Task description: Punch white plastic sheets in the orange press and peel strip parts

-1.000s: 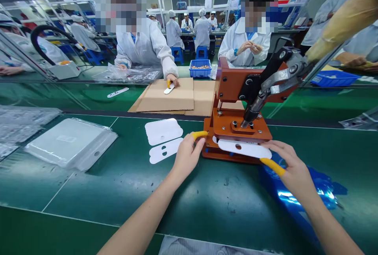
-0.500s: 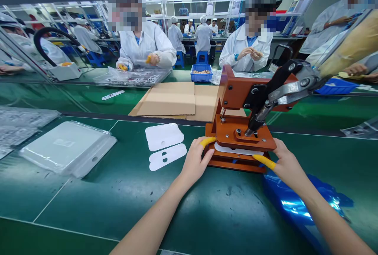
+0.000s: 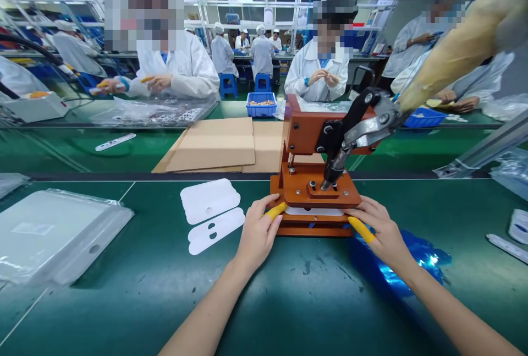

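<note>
An orange press (image 3: 322, 180) with a black and metal lever stands on the green bench. A white sheet piece (image 3: 315, 211) lies in the gap under its upper plate. My left hand (image 3: 258, 229), a yellow cover on one finger, touches the left end of the gap with fingers apart. At the right end, my right hand (image 3: 381, 229) has its fingers spread against the press, one of them in a yellow cover. Neither hand grips anything. Left of my left hand lie a white plate with rounded corners (image 3: 210, 199) and a narrower one with holes (image 3: 223, 226).
A clear-wrapped pack (image 3: 53, 235) lies at the left. Blue film (image 3: 412, 262) is beneath my right forearm. Brown cardboard (image 3: 214, 144) lies behind the press, and a blue basket (image 3: 261, 105) beyond it. People in white coats work across the bench.
The view has turned to the right. My right hand's fingers have shifted at the press's right side, and its yellow-covered finger has moved off the white piece.
</note>
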The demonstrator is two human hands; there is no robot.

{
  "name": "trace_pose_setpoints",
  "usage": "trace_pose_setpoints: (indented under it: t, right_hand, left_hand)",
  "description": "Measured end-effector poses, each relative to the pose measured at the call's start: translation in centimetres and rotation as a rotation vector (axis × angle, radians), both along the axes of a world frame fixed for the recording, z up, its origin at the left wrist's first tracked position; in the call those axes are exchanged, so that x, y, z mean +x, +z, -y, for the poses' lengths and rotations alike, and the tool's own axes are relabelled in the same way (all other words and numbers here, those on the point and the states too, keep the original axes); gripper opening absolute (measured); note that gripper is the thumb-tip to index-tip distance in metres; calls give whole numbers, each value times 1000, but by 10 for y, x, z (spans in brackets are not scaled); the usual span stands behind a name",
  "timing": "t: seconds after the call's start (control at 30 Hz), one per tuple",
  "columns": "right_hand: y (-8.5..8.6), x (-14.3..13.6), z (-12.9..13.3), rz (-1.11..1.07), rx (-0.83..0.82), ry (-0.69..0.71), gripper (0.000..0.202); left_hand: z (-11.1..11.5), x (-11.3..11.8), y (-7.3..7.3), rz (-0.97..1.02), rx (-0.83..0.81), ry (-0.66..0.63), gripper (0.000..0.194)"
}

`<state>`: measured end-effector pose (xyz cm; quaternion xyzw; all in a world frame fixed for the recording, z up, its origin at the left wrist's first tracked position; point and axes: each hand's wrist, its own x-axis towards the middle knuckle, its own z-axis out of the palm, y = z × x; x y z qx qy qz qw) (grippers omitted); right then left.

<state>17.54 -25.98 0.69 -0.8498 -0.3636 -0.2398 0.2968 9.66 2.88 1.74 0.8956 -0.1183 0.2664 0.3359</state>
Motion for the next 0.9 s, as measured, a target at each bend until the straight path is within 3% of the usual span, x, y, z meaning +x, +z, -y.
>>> trace_pose_setpoints:
  t: [0.07,0.17,0.23,0.27,0.33,0.37,0.43,0.5,0.6,0.67,0.73,0.8,0.9]
  right_hand:
    - [28,8,-8,-93,153,-63,18]
    - [107,12,-38,-8,541,-130,16]
    - [167,7,-63,143,734,118,26]
    - [193,3,-74,119,764,273,33]
    - [231,-7,-88,-83,761,411,34]
    - [241,-14,-92,-173,760,442,37]
    - [242,-25,-92,-260,770,442,36]
    - [227,-29,-91,-223,798,417,28]
    - [189,-20,-95,34,761,452,13]
    - [166,-12,-102,240,692,451,19]
    - [156,-8,-106,350,640,420,23]
    - [162,-11,-105,362,615,428,24]
    - [195,-16,-99,176,677,453,20]
  left_hand:
    - [-6,-3,-2,13,-122,48,25]
    - [-18,-4,-3,70,-255,184,25]
    - [-25,-2,-2,118,-297,264,21]
    - [-27,-2,-2,132,-308,292,20]
    - [-29,0,-1,137,-314,319,18]
    - [-28,0,-1,125,-312,319,18]
    - [-26,0,-1,97,-301,300,17]
    - [-25,1,-3,82,-280,283,16]
    - [-25,2,-4,93,-253,277,15]
    - [-27,1,-4,94,-227,274,15]
    - [-28,-3,-1,139,-168,243,15]
    - [-24,-8,2,241,-70,148,22]
    - [-10,-14,7,322,157,-77,38]
